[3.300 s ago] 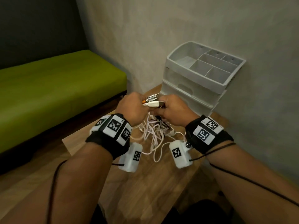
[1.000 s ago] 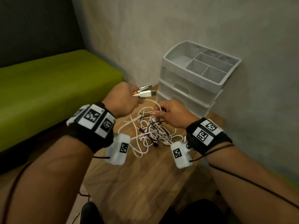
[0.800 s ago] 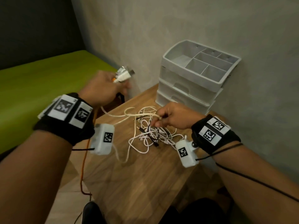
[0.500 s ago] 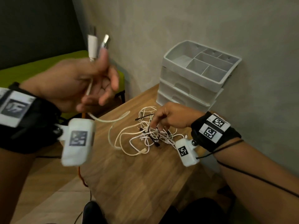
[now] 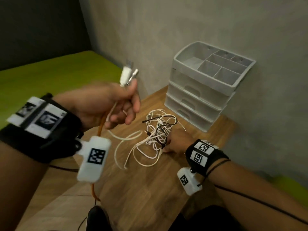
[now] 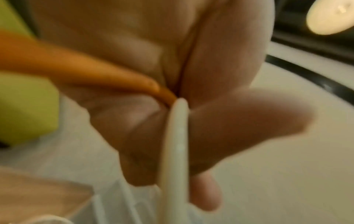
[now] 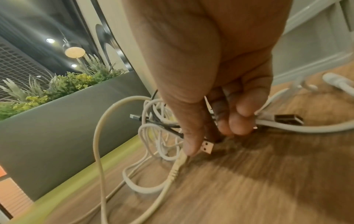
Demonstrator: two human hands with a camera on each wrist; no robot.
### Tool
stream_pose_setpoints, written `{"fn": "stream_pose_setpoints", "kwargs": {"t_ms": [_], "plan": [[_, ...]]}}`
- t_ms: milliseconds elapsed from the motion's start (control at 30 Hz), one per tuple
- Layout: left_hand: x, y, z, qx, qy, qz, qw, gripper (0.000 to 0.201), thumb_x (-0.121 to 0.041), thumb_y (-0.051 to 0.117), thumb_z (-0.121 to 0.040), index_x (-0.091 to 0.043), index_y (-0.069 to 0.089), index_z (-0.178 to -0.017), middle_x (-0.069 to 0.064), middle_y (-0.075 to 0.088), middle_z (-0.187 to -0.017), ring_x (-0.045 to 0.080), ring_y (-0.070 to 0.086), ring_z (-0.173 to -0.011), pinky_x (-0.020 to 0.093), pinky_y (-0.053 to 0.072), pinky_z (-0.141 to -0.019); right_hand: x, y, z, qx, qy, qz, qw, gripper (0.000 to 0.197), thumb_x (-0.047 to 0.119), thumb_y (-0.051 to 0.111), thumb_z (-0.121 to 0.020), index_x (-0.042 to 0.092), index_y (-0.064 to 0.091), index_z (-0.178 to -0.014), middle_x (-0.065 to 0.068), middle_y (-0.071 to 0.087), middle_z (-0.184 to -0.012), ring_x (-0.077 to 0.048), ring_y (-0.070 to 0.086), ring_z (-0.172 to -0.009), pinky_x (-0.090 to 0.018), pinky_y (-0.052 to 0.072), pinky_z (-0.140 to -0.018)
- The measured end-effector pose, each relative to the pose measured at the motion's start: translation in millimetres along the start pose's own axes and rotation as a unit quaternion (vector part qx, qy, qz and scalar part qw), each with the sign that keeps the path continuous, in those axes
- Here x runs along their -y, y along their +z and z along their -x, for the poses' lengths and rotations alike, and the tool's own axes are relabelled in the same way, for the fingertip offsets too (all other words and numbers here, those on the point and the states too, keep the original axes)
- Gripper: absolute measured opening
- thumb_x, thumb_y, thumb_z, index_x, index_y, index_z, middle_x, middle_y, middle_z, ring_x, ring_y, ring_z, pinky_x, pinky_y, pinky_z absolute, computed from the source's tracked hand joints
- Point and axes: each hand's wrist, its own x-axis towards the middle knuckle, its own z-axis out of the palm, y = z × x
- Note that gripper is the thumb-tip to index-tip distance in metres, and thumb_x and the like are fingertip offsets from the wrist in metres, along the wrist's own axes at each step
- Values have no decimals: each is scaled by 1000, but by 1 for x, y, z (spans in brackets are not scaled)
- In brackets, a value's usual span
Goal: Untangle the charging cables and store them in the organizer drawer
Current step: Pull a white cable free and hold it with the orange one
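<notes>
A tangle of white and black charging cables [image 5: 156,130] lies on the wooden table [image 5: 150,189], in front of the grey organizer [image 5: 200,90]. My left hand [image 5: 120,100] is raised left of the tangle and pinches a white cable [image 6: 174,151] and an orange cable [image 6: 76,66] just below their plugs [image 5: 127,75]. The white cable trails down to the tangle. The orange one hangs past the table edge. My right hand [image 5: 175,140] holds the tangle down on the table, fingers curled round several strands [image 7: 164,128]. The organizer's drawers are closed.
The organizer has an open top tray with dividers [image 5: 215,67] and stands against the grey wall. A green bench [image 5: 50,77] runs along the left. The table's near half [image 5: 141,205] is bare wood.
My left hand pulled the two plug ends up and left, away from the tangle, drawing cable out, then came lower and closer. My right hand moved down onto the tangle.
</notes>
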Motion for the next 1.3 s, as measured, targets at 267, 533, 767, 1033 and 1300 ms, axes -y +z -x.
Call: {"fn": "stream_pose_setpoints", "kwargs": {"t_ms": [267, 533, 767, 1033, 1300], "plan": [[-12, -6, 6, -6, 17, -1, 1000, 51, -51, 41, -82, -3, 58, -76, 17, 48, -53, 7, 31, -27, 12, 29, -26, 15, -42, 11, -77, 1, -106, 991, 14, 24, 69, -81, 11, 70, -86, -6, 69, -88, -20, 66, -79, -30, 52, -63], [-25, 0, 8, -4, 43, -2, 999, 53, -52, 39, -83, -3, 57, -76, 15, 46, -52, 6, 29, -26, 10, 29, -28, 61, -33, 3, -94, 28, -275, 956, 16, 18, 76, -77, 6, 66, -82, -10, 73, -71, -21, 71, -60, -43, 61, -64], [-27, -29, 21, -26, 62, 15, 998, 53, -54, 37, -85, -11, 62, -69, 13, 44, -52, 4, 29, -25, 11, 28, -26, 46, -65, 14, -44, -52, -388, 919, 17, -5, 66, -80, 8, 69, -91, -12, 74, -81, -22, 67, -66, -31, 56, -59], [-19, -37, 9, -62, 53, 76, 994, 51, -53, 35, -89, -10, 57, -72, 10, 44, -50, 2, 29, -25, 10, 24, -23, 41, -100, 50, 356, -273, -274, 851, 25, -2, 64, -85, 5, 68, -109, -5, 72, -78, -10, 67, -59, -19, 55, -53], [21, -6, -27, -66, -39, -55, 996, 52, -49, 35, -96, -4, 54, -78, 8, 45, -50, 5, 25, -30, 10, 19, -30, 30, -57, 17, 112, -27, -189, 975, 12, 5, 63, -87, -2, 71, -92, -21, 73, -87, -28, 72, -72, -35, 59, -70]]}}
